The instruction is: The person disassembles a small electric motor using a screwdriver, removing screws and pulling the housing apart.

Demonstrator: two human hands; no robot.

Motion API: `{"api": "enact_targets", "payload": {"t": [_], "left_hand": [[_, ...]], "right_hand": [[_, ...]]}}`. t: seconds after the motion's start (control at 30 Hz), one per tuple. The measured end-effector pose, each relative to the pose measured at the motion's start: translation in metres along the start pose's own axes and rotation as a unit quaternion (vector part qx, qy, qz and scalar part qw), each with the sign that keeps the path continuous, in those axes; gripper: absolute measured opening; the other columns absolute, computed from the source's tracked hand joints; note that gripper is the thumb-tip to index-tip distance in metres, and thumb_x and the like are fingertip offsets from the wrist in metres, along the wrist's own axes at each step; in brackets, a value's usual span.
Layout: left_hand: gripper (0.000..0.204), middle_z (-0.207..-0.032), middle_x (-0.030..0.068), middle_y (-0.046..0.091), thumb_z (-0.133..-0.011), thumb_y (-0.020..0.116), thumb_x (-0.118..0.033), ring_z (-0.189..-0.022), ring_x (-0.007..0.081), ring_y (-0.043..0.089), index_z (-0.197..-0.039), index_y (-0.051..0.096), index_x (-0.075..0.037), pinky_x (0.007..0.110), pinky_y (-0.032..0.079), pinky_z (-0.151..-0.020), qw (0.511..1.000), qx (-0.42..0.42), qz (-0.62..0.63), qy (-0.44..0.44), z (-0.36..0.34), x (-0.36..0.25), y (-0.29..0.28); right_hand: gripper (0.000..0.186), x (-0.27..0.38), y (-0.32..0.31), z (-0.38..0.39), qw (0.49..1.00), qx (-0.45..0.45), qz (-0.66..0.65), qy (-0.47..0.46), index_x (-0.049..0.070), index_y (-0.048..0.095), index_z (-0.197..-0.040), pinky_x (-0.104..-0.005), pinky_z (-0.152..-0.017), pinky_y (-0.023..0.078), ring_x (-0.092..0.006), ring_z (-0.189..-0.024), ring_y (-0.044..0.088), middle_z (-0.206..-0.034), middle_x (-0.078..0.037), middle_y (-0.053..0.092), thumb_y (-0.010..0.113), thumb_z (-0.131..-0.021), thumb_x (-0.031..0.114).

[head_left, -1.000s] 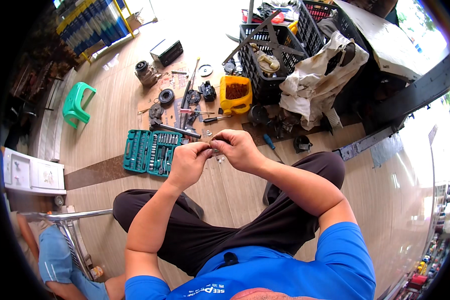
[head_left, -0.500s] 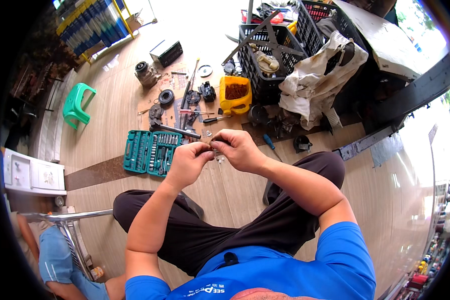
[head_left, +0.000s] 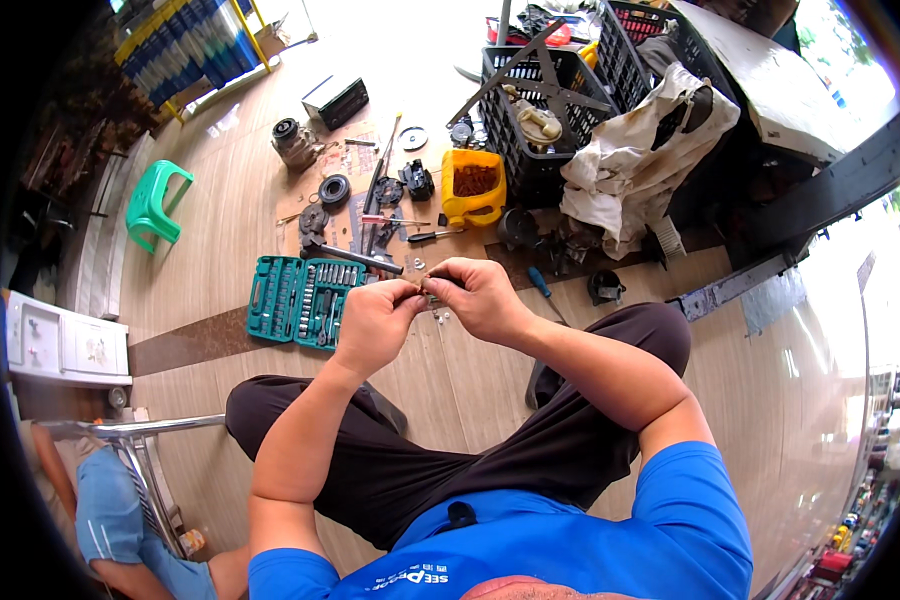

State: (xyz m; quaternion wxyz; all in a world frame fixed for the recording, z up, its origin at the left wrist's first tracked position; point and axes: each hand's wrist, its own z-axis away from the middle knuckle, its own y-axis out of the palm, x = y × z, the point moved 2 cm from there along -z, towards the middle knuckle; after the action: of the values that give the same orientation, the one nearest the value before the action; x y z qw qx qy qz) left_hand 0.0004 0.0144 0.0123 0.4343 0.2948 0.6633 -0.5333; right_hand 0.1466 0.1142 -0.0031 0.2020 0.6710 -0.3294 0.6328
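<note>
My left hand and my right hand meet above the floor between my knees, fingertips pinched together. Whatever they grip is tiny and mostly covered by the fingers, so I cannot name it. Just beyond the left hand lies an opened green socket set case with rows of sockets and a ratchet. A few small bright metal bits rest on the floor below the hands. Past the fingertips, a metal bar lies at the near edge of a cardboard sheet.
Spread on the cardboard are a black ring, a screwdriver and dark metal parts. A cut yellow jug and black crates stand behind. A blue-handled tool lies right; a green stool stands left. Someone in blue shorts sits lower left.
Both hands keep almost the same place and pinch, with only a slight shift of the fingers. The things on the floor stay where they were.
</note>
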Motion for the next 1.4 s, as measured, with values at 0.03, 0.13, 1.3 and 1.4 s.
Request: {"api": "enact_targets", "payload": {"t": [0.03,0.13,1.3,1.4], "left_hand": [[0.012,-0.075,0.0092,0.071,-0.089,0.072,-0.006,-0.065,0.0110,0.063,-0.097,0.073,0.003,0.027,0.050,-0.061,1.000,-0.008,-0.019,0.015,0.000,-0.002,0.000],[0.011,-0.075,0.0105,0.071,-0.088,0.072,-0.004,-0.066,0.0112,0.064,-0.096,0.073,0.004,0.027,0.050,-0.062,0.998,-0.022,-0.049,0.035,0.001,-0.006,0.000],[0.011,-0.082,0.0122,0.074,-0.090,0.070,-0.006,-0.072,0.0160,0.069,-0.097,0.072,0.004,0.030,0.054,-0.067,0.999,-0.002,-0.040,0.026,-0.001,0.002,0.004],[0.014,-0.086,0.0122,0.074,-0.093,0.068,-0.008,-0.073,0.0168,0.069,-0.101,0.072,0.003,0.030,0.054,-0.068,0.994,0.049,0.094,0.002,-0.003,0.007,0.006]], "right_hand": [[0.016,-0.001,0.001,0.001,1.000,-0.007,0.002,-0.004,-0.005,0.071,-0.096,-0.0304,-0.063,0.050,-0.0129,-0.068,0.062,-0.077,-0.013,0.069,0.068,-0.094,0.010],[0.016,0.000,0.002,0.002,1.000,-0.012,0.013,-0.011,-0.005,0.071,-0.096,-0.0309,-0.063,0.051,-0.0132,-0.068,0.062,-0.077,-0.014,0.069,0.068,-0.094,0.011],[0.016,0.014,-0.005,0.002,0.999,-0.016,0.048,-0.022,-0.006,0.070,-0.093,-0.0303,-0.063,0.053,-0.0136,-0.070,0.067,-0.078,-0.013,0.071,0.069,-0.093,0.010],[0.015,0.019,-0.008,0.002,1.000,-0.001,0.013,-0.005,-0.005,0.069,-0.095,-0.0294,-0.065,0.053,-0.0127,-0.072,0.066,-0.080,-0.012,0.071,0.069,-0.094,0.010]]}}
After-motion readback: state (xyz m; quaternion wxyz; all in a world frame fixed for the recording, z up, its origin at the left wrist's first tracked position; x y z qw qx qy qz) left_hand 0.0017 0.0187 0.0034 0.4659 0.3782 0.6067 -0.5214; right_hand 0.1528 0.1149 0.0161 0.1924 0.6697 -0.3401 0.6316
